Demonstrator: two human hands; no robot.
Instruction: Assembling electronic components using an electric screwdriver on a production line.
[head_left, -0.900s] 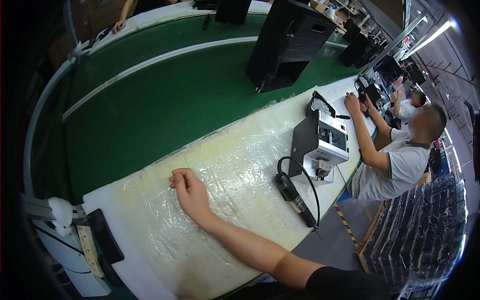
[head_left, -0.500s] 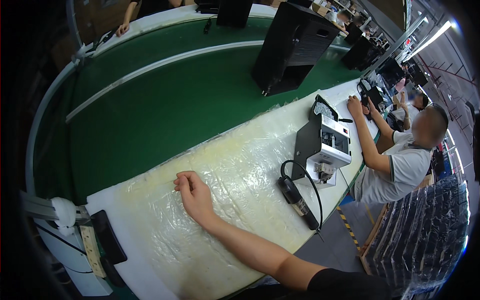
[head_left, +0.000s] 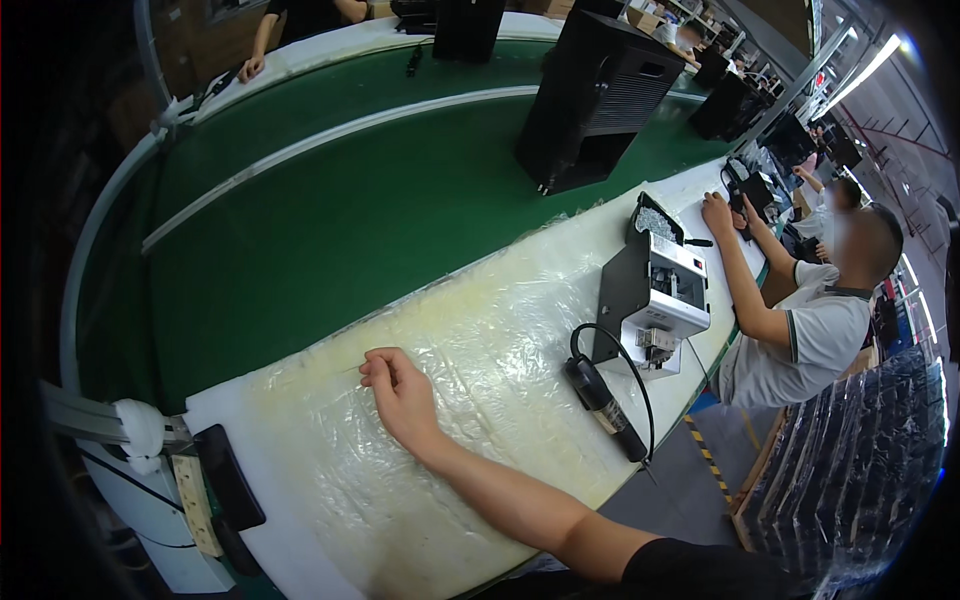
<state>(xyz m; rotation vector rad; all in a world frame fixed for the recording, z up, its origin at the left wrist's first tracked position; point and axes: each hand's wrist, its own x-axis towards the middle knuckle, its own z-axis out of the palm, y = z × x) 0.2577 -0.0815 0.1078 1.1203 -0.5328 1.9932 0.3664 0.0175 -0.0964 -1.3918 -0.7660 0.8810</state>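
Observation:
My right hand [head_left: 403, 402] rests on the film-covered white worktop [head_left: 480, 360], its forearm reaching in from the lower right. The fingers curl loosely inward and I see nothing between them. My left hand is out of the picture. To the right of my hand lies a black electric screwdriver [head_left: 605, 408] with a looped black cable. Just beyond it stands a black-and-silver screw feeder [head_left: 655, 300], with a tray of small screws [head_left: 655, 222] behind it.
A green conveyor belt [head_left: 330, 250] runs behind the worktop and carries a tall black speaker cabinet [head_left: 600, 100]. At the right a co-worker [head_left: 800, 320] handles a dark part. A black phone-like slab [head_left: 230, 475] and a power strip [head_left: 197, 500] sit at the left corner.
The whole view has shifted slightly, so things appear a little farther right. My right hand keeps its place on the worktop with its fingers still curled.

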